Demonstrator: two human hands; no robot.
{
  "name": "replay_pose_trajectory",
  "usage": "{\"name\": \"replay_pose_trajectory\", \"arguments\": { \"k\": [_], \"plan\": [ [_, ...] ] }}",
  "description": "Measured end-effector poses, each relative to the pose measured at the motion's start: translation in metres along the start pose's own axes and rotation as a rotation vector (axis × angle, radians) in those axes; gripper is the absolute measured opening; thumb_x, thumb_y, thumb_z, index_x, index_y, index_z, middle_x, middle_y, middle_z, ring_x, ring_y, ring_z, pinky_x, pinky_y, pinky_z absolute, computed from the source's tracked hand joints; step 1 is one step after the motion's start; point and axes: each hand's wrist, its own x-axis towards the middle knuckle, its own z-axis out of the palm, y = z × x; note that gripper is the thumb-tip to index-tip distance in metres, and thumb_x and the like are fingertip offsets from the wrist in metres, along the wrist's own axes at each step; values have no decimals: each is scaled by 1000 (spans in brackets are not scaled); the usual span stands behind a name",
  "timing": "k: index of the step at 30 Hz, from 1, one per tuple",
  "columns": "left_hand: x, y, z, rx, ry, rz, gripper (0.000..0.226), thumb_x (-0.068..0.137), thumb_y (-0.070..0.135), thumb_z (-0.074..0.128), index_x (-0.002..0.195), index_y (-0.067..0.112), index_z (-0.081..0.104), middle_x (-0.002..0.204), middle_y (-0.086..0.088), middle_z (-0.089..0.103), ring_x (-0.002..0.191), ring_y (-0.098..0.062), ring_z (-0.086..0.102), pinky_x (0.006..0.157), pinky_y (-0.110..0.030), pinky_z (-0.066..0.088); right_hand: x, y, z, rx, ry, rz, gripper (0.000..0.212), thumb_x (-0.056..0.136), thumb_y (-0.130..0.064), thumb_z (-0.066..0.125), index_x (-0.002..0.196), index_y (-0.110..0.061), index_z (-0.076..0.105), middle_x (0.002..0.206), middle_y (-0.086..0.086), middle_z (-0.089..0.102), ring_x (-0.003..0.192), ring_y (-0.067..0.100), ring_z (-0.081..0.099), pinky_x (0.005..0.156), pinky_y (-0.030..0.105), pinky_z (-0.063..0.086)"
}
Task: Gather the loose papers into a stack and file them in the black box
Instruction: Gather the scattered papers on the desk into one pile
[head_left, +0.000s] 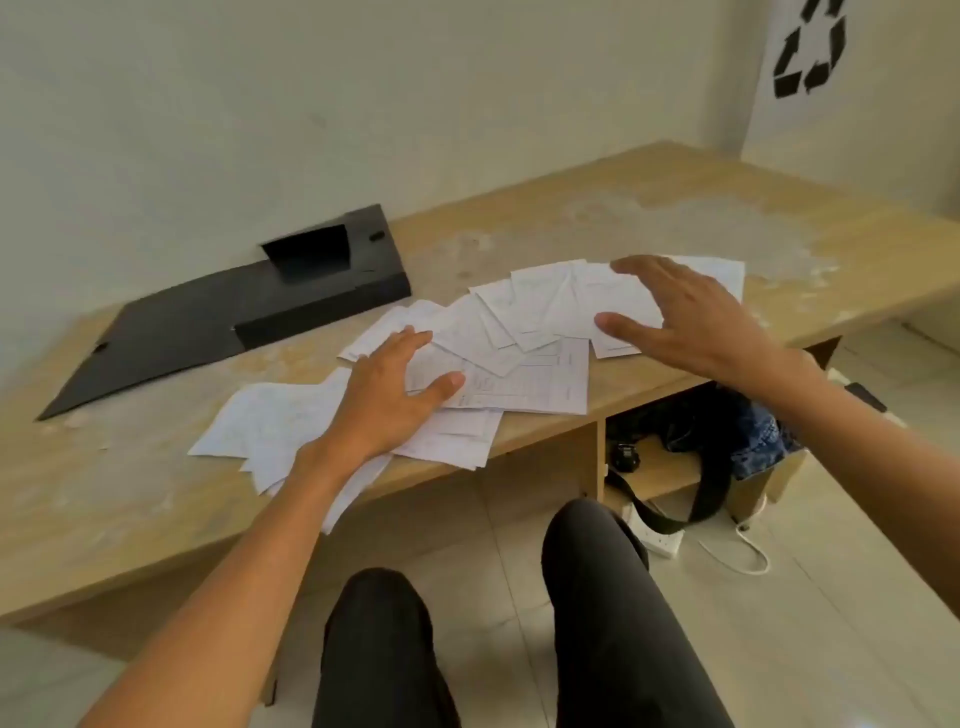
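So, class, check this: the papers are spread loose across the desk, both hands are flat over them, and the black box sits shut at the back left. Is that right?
One detail is wrong: the black box is open, its lid flap laid out flat toward the left, as the head view shows. The papers do lie loose on the desk, with the left hand and right hand spread over them.

Wooden table (597, 223), light top, pale worn patches toward the far right. Black box (291, 306) lies open at the back left, flap spread flat toward the left edge. Loose papers (524, 364) fanned just right of the box, overlapping, some overhanging the near edge.
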Motion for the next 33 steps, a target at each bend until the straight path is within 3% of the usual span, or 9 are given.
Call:
{"name": "replay_pose_trajectory", "arguments": {
  "k": [6,11,16,26,33],
  "plan": [
    [34,19,15,85,-9,52,69,85,58,51,144,28,33,158,2,21,145,-22,18,118,-46,11,0,50,-5,-52,143,294,61,87,-50,53,135,-15,41,142,11,45,126,33,46,104,50,35],
    [44,19,29,70,-58,42,73,80,63,49,144,29,33,157,3,22,144,-21,20,118,-46,14,3,71,-2,-92,81,428,73,82,-65,48,135,-17,39,140,15,48,125,37,46,105,53,32],
    [45,15,35,64,-79,38,78,74,67,43,142,29,36,156,4,25,143,-19,23,118,-45,13,18,70,11,-200,-5,417,86,73,-80,37,135,-21,40,140,12,48,128,35,42,106,54,27],
    [44,15,34,80,-92,53,75,78,67,41,143,30,35,157,5,22,145,-17,18,119,-43,10,40,61,30,-228,-88,353,90,70,-83,25,139,-25,33,149,12,34,135,35,30,109,60,20],
    [43,12,34,76,-31,103,65,84,65,46,137,27,45,153,2,33,142,-16,27,119,-45,9,47,34,46,-277,-131,353,96,69,-85,21,142,-24,28,154,18,21,140,44,15,111,63,8]
  ]
}}
